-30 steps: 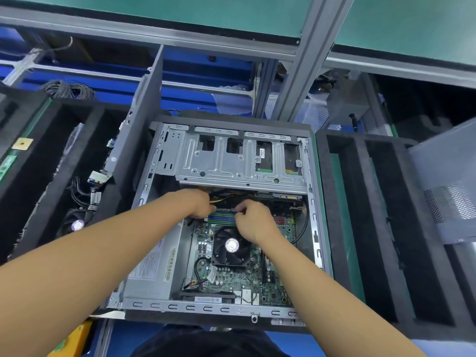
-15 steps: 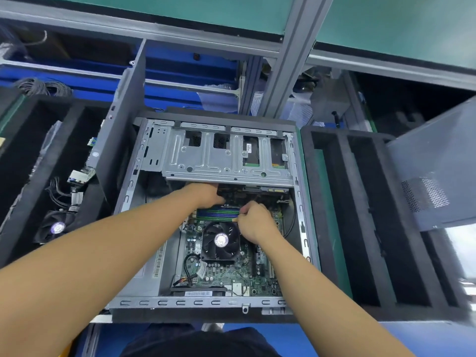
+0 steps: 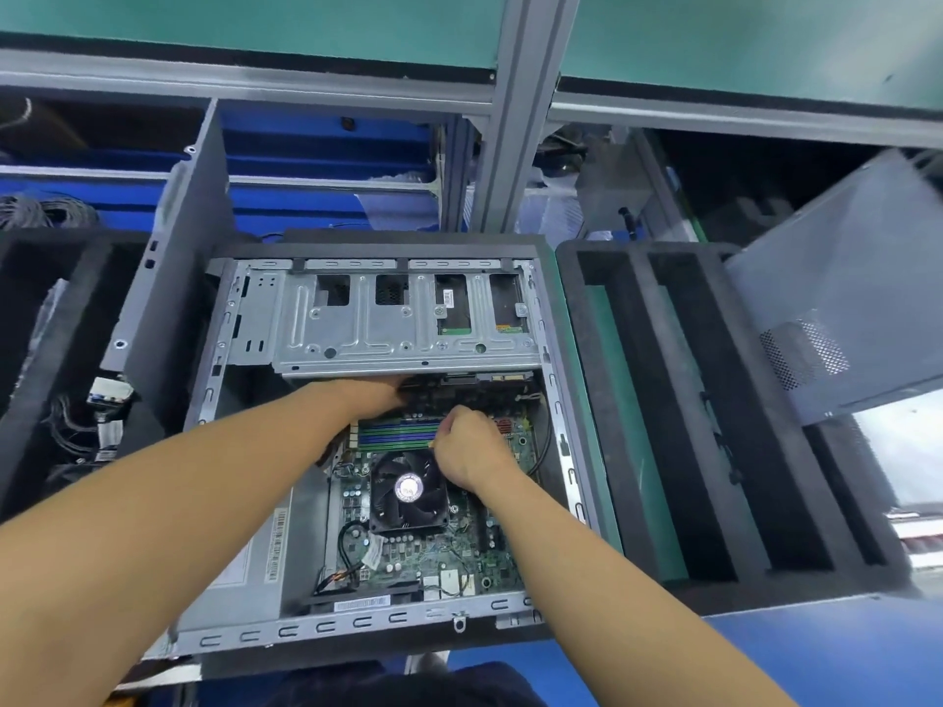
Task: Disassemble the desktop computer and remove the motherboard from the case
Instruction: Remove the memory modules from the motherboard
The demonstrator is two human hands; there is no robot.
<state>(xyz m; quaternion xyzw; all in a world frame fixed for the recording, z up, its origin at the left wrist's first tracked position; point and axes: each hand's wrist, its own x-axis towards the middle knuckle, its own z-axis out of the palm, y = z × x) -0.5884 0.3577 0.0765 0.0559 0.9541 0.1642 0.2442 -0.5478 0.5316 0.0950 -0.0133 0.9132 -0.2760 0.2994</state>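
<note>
Head view, single frame. Nearest me: dark clothing at the bottom edge, and both bare forearms reaching forward into the case. I note a blue tabletop under everything.

The case lies on its side, open face up. The motherboard sits inside it, seated on the case floor, with the black CPU fan near its middle and the green and blue memory slots just beyond the fan.

Right hand: over the board beside the right end of the memory slots, fingers curled tight. I cannot tell whether they pinch anything.

Left hand: reaches under the edge of the silver drive cage. Its fingertips are hidden there, so I cannot tell its grip.

Flanking the case: a black foam tray with long slots on the right, and another foam tray on the left holding loose cables. A grey panel stands upright between the left tray and the case. A perforated grey panel leans at far right.

Farthest: a grey aluminium post, blue shelving behind it, and a green surface overhead.
</note>
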